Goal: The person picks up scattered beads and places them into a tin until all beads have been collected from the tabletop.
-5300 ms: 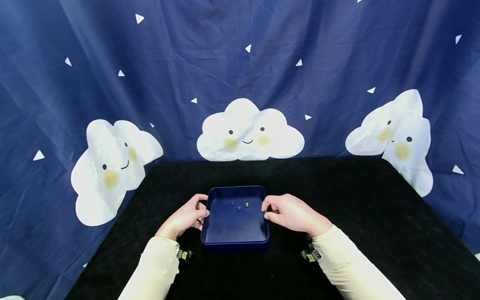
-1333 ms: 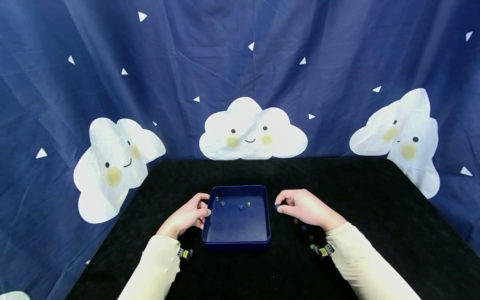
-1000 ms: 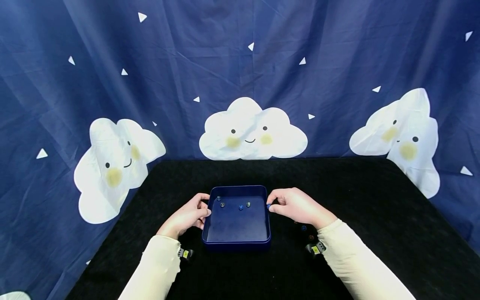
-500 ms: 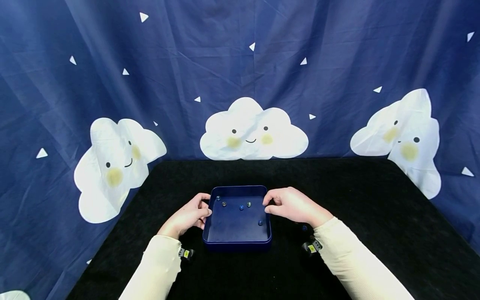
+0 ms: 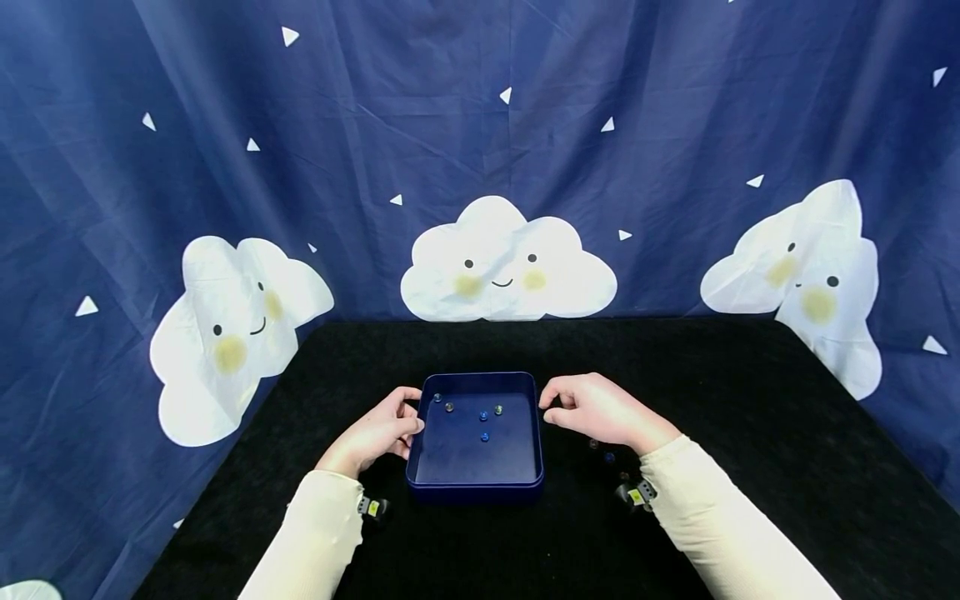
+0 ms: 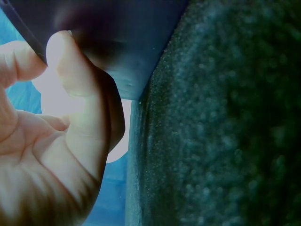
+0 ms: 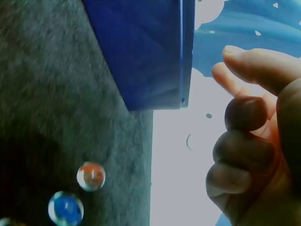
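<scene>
A shallow blue metal box (image 5: 476, 483) lies on the black cloth, and several glass marbles sit inside it. Two blue marbles, one marble (image 5: 483, 416) and another marble (image 5: 484, 437), lie near its middle beside a greenish marble (image 5: 498, 410). A blue marble (image 5: 437, 397) and an amber marble (image 5: 449, 407) are by the far left corner. My left hand (image 5: 378, 432) holds the box's left side, thumb (image 6: 70, 61) against the outer wall. Just off the right rim is my right hand (image 5: 603, 408), holding nothing; thumb and forefinger are apart, the other fingers curled.
Outside the box, near my right wrist, an orange marble (image 7: 91, 176) and a blue marble (image 7: 66, 208) lie on the cloth (image 5: 712, 400). A further reddish marble (image 5: 624, 477) is close by. Behind the table hangs a blue curtain (image 5: 450, 100) with smiling clouds.
My right hand carried a blue marble to the right rim and let it go into the box. The marble rolled left to the middle, and the hand has drawn back right. The left hand stays.
</scene>
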Demonstrator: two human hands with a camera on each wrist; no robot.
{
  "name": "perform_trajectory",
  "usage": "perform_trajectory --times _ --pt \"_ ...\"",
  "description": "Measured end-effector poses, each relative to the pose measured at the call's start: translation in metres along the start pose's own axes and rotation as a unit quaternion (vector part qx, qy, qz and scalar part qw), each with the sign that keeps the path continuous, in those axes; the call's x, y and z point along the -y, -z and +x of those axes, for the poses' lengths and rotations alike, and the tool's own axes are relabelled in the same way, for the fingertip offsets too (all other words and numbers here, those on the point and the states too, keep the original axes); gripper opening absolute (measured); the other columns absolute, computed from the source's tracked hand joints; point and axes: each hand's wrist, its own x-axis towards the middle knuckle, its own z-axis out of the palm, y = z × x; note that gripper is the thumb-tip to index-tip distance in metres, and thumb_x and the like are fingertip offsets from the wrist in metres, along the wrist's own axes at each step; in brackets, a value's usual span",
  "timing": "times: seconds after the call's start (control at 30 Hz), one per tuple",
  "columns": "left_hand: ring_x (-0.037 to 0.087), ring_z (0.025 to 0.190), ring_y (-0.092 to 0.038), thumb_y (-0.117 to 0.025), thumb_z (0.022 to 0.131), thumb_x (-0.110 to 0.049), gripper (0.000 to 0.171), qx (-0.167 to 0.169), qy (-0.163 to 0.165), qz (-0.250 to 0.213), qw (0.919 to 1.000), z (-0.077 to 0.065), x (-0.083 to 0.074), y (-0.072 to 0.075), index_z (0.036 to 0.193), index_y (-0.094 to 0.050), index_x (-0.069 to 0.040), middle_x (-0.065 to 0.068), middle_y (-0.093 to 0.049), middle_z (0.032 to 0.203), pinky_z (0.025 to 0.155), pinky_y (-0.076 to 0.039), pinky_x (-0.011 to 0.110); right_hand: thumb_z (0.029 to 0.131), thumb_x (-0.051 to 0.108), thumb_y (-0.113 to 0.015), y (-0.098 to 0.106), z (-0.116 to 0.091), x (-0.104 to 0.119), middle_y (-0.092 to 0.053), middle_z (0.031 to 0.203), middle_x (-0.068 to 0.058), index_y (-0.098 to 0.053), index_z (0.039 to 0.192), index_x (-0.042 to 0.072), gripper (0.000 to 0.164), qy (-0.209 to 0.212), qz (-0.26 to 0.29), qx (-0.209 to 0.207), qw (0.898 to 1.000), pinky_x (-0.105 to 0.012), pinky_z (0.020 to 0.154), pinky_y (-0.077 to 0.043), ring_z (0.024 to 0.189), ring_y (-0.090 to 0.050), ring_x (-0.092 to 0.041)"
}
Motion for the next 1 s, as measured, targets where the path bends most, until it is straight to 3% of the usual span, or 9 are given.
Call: perform_trajectory --times 0.23,0.4,1.0 --pt "0.019 0.063 -0.053 -0.058 0.091 0.002 0.056 0.001 0.001 0.001 1.0 0.0 -0.001 0.0 0.142 -0.034 0.002 0.01 -0.05 0.087 0.055 -0.055 0.033 0.09 0.022 -0.073 0.007 -0.009 -0.017 -0.049 0.064 0.012 -0.069 0.098 0.033 0.014 -0.001 -0.043 -0.025 0.999 -0.029 0.067 -0.048 0.054 -0.051 -0.005" --pt "0.019 0.061 -0.054 -0.057 0.091 0.001 0.056 0.001 -0.001 0.005 1.0 0.0 -0.001 0.0 0.141 -0.034 0.002 0.011 -0.051 0.088 0.055 -0.055 0.033 0.091 0.02 -0.072 0.011 -0.016 -0.03 -0.048 0.065 0.011 -0.071 0.1 0.026 0.011 -0.01 -0.045 -0.021 0.999 -0.029 0.066 -0.047 0.056 -0.047 -0.006" --pt "0.019 0.061 -0.054 -0.057 0.091 0.0 0.055 0.004 0.0 0.004 1.0 -0.002 -0.002 0.001 0.141 -0.034 0.002 0.011 -0.052 0.089 0.056 -0.056 0.034 0.087 0.019 -0.073 0.007 -0.034 -0.055 -0.053 0.065 0.015 -0.068 0.095 0.025 0.011 -0.031 -0.082 0.052 0.995 -0.03 0.072 -0.047 0.063 -0.051 -0.002"
